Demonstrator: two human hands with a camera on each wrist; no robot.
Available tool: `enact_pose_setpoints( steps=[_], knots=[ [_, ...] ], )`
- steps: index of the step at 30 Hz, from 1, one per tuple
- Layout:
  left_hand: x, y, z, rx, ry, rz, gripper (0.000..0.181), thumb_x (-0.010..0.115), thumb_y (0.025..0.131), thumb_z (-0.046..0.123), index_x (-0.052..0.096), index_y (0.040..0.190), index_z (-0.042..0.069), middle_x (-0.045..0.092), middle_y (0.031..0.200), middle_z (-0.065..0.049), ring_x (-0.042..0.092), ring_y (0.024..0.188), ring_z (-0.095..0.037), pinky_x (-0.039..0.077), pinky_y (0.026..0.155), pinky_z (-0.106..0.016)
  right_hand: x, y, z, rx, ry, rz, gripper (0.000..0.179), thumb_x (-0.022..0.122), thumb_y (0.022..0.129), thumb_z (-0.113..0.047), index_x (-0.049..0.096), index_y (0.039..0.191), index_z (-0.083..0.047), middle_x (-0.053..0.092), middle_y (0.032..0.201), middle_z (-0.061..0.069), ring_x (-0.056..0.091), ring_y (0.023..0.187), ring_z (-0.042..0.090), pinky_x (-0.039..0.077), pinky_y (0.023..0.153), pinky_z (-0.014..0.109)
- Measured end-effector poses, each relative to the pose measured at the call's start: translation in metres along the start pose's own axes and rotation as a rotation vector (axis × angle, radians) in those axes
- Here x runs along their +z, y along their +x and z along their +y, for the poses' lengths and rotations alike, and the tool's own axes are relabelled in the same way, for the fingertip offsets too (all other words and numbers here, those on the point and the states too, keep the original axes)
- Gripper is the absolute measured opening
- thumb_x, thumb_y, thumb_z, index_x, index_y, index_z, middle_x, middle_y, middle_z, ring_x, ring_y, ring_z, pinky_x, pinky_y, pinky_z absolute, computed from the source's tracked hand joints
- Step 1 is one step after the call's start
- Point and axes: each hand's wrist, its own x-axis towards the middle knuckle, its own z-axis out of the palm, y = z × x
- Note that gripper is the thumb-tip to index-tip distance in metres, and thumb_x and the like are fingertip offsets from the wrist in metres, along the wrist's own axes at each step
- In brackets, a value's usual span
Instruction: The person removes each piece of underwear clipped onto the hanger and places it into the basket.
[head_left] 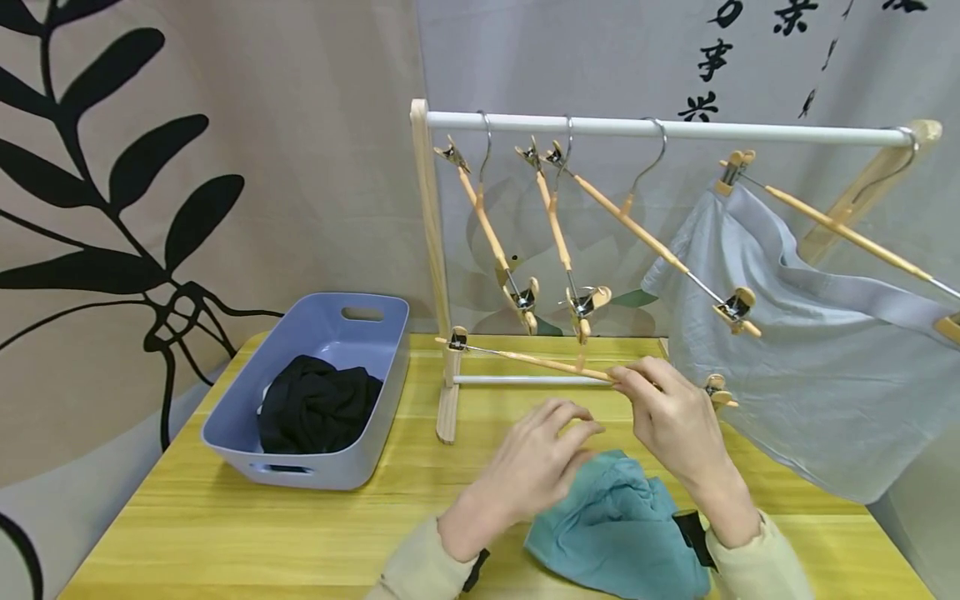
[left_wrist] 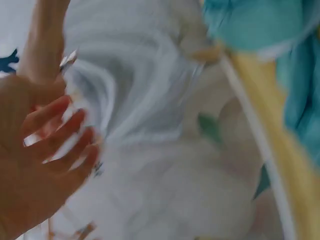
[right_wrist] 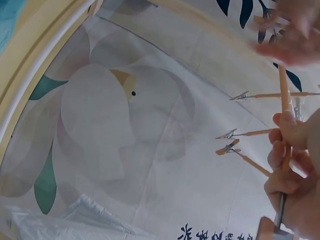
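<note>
My right hand (head_left: 675, 417) grips a wooden clip hanger (head_left: 540, 362) along its bar, right of the middle, and holds it roughly level before the rack. One metal clip shows at the hanger's left end and another just beyond my right hand. In the right wrist view, thumb and fingers (right_wrist: 295, 180) wrap the bar. My left hand (head_left: 528, 462) is off the hanger, its fingers loosely bent with nothing in them; the left wrist view shows them spread. A bunched teal garment (head_left: 615, 525) lies on the table below and between my hands.
A white-barred wooden rack (head_left: 427, 208) carries several clip hangers. A pale grey-blue garment (head_left: 795, 350) with a waistband hangs clipped at its right. On the table's left stands a blue basket (head_left: 375, 450) holding a black garment (head_left: 318, 408). A printed curtain (head_left: 315, 167) is behind.
</note>
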Motion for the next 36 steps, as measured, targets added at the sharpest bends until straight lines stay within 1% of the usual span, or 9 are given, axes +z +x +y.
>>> enact_pose_setpoints(
  steps=[4, 8, 10, 13, 17, 23, 27, 31, 36],
  knots=[
    [0.028, -0.003, 0.013, -0.068, -0.114, -0.410, 0.052, 0.065, 0.086, 0.046, 0.053, 0.130, 0.020, 0.053, 0.131, -0.004, 0.052, 0.120, -0.018, 0.050, 0.091, -0.026, -0.001, -0.001, 0.003, 0.007, -0.031, 0.017, 0.039, 0.042, 0.102, -0.026, 0.070, 0.087, -0.004, 0.063, 0.079, 0.007, 0.061, 0.068, 0.021, 0.049, 0.053, 0.030],
    [0.058, -0.001, 0.026, -0.145, -0.143, -0.786, 0.078, 0.065, 0.078, 0.061, 0.033, 0.145, 0.038, 0.031, 0.152, -0.002, 0.037, 0.138, -0.027, 0.050, 0.094, -0.042, -0.003, -0.001, 0.005, 0.013, -0.043, 0.015, 0.039, 0.043, 0.101, -0.027, 0.071, 0.088, -0.003, 0.063, 0.079, 0.007, 0.061, 0.068, 0.022, 0.049, 0.053, 0.031],
    [0.071, 0.000, 0.031, -0.178, -0.141, -0.908, 0.084, 0.068, 0.074, 0.062, 0.026, 0.145, 0.046, 0.021, 0.157, 0.003, 0.029, 0.143, -0.029, 0.048, 0.095, -0.051, -0.003, -0.002, 0.006, 0.015, -0.039, 0.010, 0.040, 0.043, 0.101, -0.028, 0.071, 0.088, -0.003, 0.063, 0.080, 0.008, 0.061, 0.068, 0.022, 0.048, 0.053, 0.031],
    [0.088, 0.001, 0.036, -0.207, -0.125, -1.001, 0.086, 0.073, 0.071, 0.057, 0.026, 0.143, 0.051, 0.015, 0.159, 0.007, 0.023, 0.145, -0.031, 0.043, 0.096, -0.061, -0.003, -0.003, 0.007, 0.016, -0.036, 0.006, 0.040, 0.042, 0.101, -0.028, 0.071, 0.089, -0.003, 0.063, 0.080, 0.007, 0.060, 0.068, 0.021, 0.048, 0.053, 0.031],
    [0.101, 0.004, 0.038, -0.231, -0.040, -1.039, 0.076, 0.075, 0.074, 0.049, 0.035, 0.139, 0.052, 0.022, 0.155, 0.012, 0.032, 0.141, -0.030, 0.048, 0.089, -0.058, -0.003, -0.004, 0.007, 0.018, -0.037, 0.002, 0.039, 0.042, 0.101, -0.028, 0.070, 0.089, -0.003, 0.063, 0.080, 0.007, 0.060, 0.069, 0.021, 0.048, 0.054, 0.031],
    [0.103, 0.006, 0.030, -0.202, 0.119, -1.002, 0.053, 0.063, 0.090, 0.025, 0.044, 0.134, 0.049, 0.039, 0.141, 0.010, 0.051, 0.121, -0.023, 0.054, 0.071, -0.030, -0.006, -0.003, 0.008, 0.035, -0.035, -0.024, 0.039, 0.042, 0.101, -0.028, 0.069, 0.091, -0.003, 0.063, 0.081, 0.007, 0.060, 0.070, 0.022, 0.049, 0.057, 0.032],
    [0.099, 0.000, 0.015, -0.147, 0.024, -0.917, 0.049, 0.060, 0.092, 0.011, 0.054, 0.131, 0.040, 0.050, 0.133, 0.005, 0.061, 0.107, -0.015, 0.052, 0.073, -0.018, -0.008, -0.003, 0.009, 0.040, -0.055, -0.032, 0.039, 0.042, 0.101, -0.028, 0.069, 0.091, -0.002, 0.062, 0.080, 0.007, 0.060, 0.069, 0.022, 0.050, 0.056, 0.033],
    [0.091, -0.007, -0.002, -0.105, -0.109, -0.869, 0.045, 0.066, 0.086, 0.005, 0.062, 0.124, 0.029, 0.056, 0.122, 0.002, 0.062, 0.099, -0.008, 0.049, 0.075, -0.012, -0.009, -0.003, 0.010, 0.044, -0.073, -0.025, 0.040, 0.042, 0.101, -0.029, 0.070, 0.091, -0.003, 0.062, 0.079, 0.007, 0.060, 0.067, 0.022, 0.049, 0.054, 0.034],
    [0.068, -0.017, -0.023, -0.131, -0.177, -0.812, 0.037, 0.068, 0.084, 0.000, 0.065, 0.114, 0.022, 0.056, 0.109, 0.001, 0.057, 0.088, -0.006, 0.044, 0.070, -0.010, -0.010, -0.005, 0.012, 0.034, -0.102, 0.017, 0.039, 0.044, 0.101, -0.030, 0.070, 0.088, -0.003, 0.062, 0.078, 0.008, 0.061, 0.062, 0.022, 0.049, 0.052, 0.033]
  ],
)
